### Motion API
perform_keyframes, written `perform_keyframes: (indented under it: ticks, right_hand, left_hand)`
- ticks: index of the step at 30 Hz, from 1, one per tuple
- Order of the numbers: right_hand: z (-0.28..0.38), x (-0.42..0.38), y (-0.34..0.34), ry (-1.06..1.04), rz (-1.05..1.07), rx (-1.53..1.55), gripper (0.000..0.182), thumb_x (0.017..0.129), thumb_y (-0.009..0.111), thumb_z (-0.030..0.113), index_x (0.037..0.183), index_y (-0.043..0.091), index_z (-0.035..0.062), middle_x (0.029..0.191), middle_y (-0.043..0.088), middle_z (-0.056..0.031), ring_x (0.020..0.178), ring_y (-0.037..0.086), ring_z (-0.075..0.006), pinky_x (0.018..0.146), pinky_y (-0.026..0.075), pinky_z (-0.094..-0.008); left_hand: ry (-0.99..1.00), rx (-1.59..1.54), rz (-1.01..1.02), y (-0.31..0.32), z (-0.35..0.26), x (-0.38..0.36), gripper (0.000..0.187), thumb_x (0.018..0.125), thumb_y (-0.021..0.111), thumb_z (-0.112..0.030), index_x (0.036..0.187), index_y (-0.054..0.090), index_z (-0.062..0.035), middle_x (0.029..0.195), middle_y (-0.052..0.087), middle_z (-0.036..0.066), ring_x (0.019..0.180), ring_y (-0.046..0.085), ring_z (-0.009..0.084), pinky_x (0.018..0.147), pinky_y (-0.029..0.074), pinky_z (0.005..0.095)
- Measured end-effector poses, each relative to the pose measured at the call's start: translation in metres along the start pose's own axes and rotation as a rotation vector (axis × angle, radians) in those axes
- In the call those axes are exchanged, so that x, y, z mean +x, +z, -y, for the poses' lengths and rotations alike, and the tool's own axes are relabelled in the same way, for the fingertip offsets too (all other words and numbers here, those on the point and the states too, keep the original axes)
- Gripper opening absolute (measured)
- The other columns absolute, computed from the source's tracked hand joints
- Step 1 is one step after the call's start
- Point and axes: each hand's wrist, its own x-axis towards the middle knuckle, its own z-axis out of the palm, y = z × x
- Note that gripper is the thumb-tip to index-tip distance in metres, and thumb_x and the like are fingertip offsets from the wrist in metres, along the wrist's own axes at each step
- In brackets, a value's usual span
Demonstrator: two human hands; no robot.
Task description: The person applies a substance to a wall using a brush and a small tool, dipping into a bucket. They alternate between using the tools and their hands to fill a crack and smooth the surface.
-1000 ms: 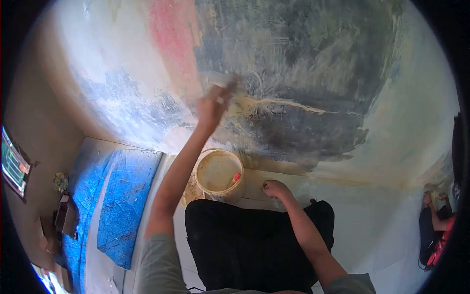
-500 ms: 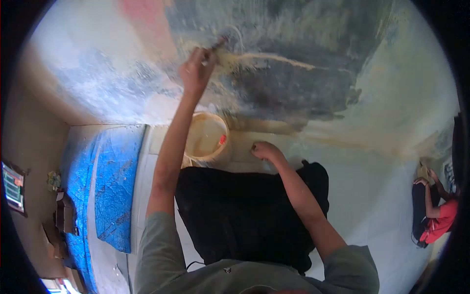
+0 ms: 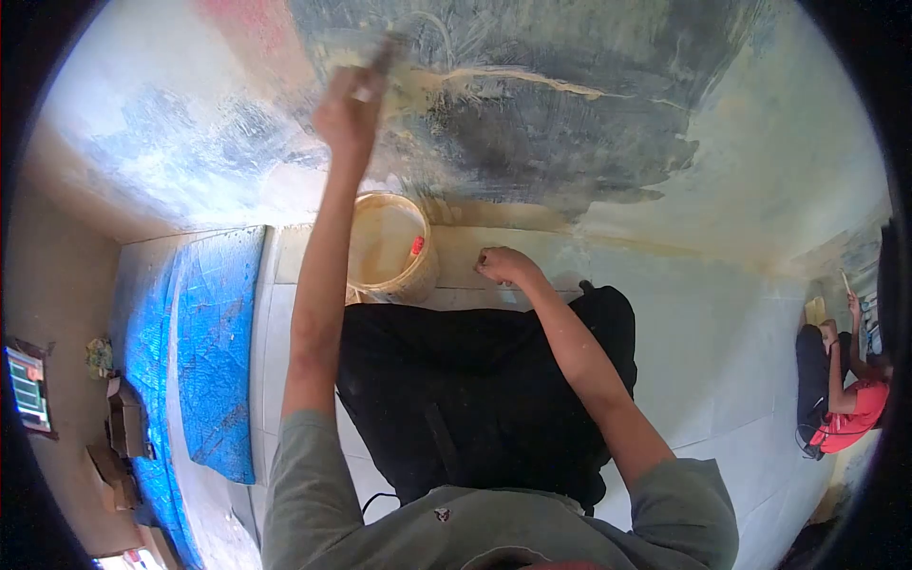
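My left hand (image 3: 344, 112) is raised against the stained grey wall (image 3: 570, 123) and grips a putty knife (image 3: 384, 53) whose blade presses on a patch of cream filler. A thin cream streak (image 3: 532, 80) runs rightward from it. My right hand (image 3: 501, 265) rests as a closed fist on the pale floor by my black-trousered knee (image 3: 475, 380). Between my arms, at the wall's foot, stands a cream-smeared bucket (image 3: 385, 247) with a red-handled tool inside.
A blue tarp (image 3: 204, 342) lies on the floor at left, with cardboard boxes (image 3: 123, 427) beside it. Another person (image 3: 841, 380) in a red top sits by the wall at far right. White floor tiles (image 3: 722, 380) stretch between us.
My left hand has swept the knife up and leftward along the wall, and the view has tilted so the bucket and floor sit higher. My right fist stays on the floor.
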Motion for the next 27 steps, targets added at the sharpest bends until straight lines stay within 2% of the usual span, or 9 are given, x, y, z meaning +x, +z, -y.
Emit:
perform_keyframes:
  ticks: [4,7,10,12,14,16,20,23,27]
  right_hand:
    - [0.005,0.001,-0.001,-0.005,0.025,0.0,0.038,0.08,0.051,0.036,0.096,0.062,0.0033,0.068,0.064,-0.0123,0.069,0.063,-0.0283,0.068,0.05,-0.0398]
    - [0.01,-0.004,-0.001,-0.03,-0.038,-0.008,0.038,0.08,0.051,0.037,0.095,0.061,0.0033,0.071,0.064,-0.0136,0.07,0.063,-0.0279,0.068,0.049,-0.0396]
    - [0.011,-0.009,-0.008,-0.015,0.042,-0.037,0.039,0.081,0.052,0.038,0.096,0.06,0.0027,0.076,0.065,-0.0145,0.069,0.063,-0.0258,0.068,0.049,-0.0392]
    - [0.007,-0.007,-0.005,-0.02,0.037,0.009,0.039,0.083,0.052,0.038,0.097,0.06,0.0035,0.076,0.064,-0.0132,0.067,0.062,-0.0238,0.067,0.049,-0.0382]
    - [0.002,0.001,-0.002,-0.017,0.039,0.05,0.039,0.083,0.051,0.039,0.099,0.059,0.0041,0.075,0.064,-0.0119,0.065,0.062,-0.0227,0.066,0.049,-0.0375]
    - [-0.001,0.003,-0.001,0.06,0.084,0.008,0.043,0.086,0.051,0.041,0.107,0.056,0.0042,0.08,0.065,-0.0125,0.062,0.063,-0.0208,0.057,0.052,-0.0329]
    - [0.002,0.003,-0.003,0.02,0.079,0.03,0.044,0.086,0.051,0.041,0.109,0.056,0.0038,0.081,0.065,-0.0125,0.063,0.064,-0.0209,0.058,0.052,-0.0331]
    - [0.006,-0.002,-0.003,0.058,0.127,0.039,0.045,0.085,0.049,0.044,0.111,0.055,0.0062,0.077,0.064,-0.0075,0.063,0.061,-0.0198,0.065,0.05,-0.0354]
    - [0.003,0.003,-0.001,0.058,0.093,0.017,0.046,0.086,0.048,0.044,0.112,0.054,0.0068,0.079,0.065,-0.0076,0.064,0.062,-0.02,0.066,0.05,-0.0364]
  left_hand:
    - [-0.161,0.067,-0.465,-0.011,0.039,0.063,0.013,0.065,0.073,-0.009,0.067,0.061,-0.0067,0.068,0.062,0.005,0.051,0.047,0.0132,0.049,0.039,0.0274]
    - [-0.079,0.09,-0.328,0.003,0.029,0.04,0.012,0.067,0.072,-0.01,0.067,0.06,-0.0066,0.064,0.057,0.006,0.054,0.05,0.0184,0.052,0.04,0.0294]
    - [0.043,0.082,0.18,0.015,0.016,-0.04,0.02,0.073,0.068,-0.014,0.09,0.059,-0.0099,0.078,0.059,0.009,0.056,0.056,0.0271,0.048,0.043,0.0358]
    - [0.207,-0.061,0.316,0.016,0.008,-0.07,0.019,0.074,0.066,-0.014,0.091,0.058,-0.0116,0.085,0.06,0.007,0.054,0.058,0.0264,0.046,0.044,0.0348]
    - [0.241,0.012,0.28,0.0,-0.005,-0.048,0.018,0.072,0.068,-0.014,0.087,0.058,-0.0114,0.081,0.061,0.006,0.054,0.058,0.0239,0.045,0.043,0.0337]
    - [-0.007,-0.012,0.125,-0.01,-0.005,-0.023,0.015,0.071,0.07,-0.012,0.081,0.058,-0.0105,0.074,0.06,0.004,0.053,0.058,0.0219,0.045,0.043,0.032]
    - [-0.189,0.078,-0.276,-0.014,0.009,0.042,0.012,0.071,0.067,-0.004,0.071,0.056,-0.0074,0.068,0.056,0.006,0.055,0.056,0.0215,0.048,0.041,0.0294]
    - [-0.149,0.057,-0.322,0.007,0.02,0.025,0.011,0.071,0.067,-0.006,0.072,0.056,-0.0068,0.067,0.056,0.007,0.056,0.056,0.0212,0.049,0.042,0.0298]
    - [0.09,-0.033,0.008,0.004,0.009,-0.014,0.011,0.071,0.068,-0.01,0.074,0.058,-0.0127,0.069,0.058,0.004,0.051,0.056,0.0229,0.047,0.042,0.033]
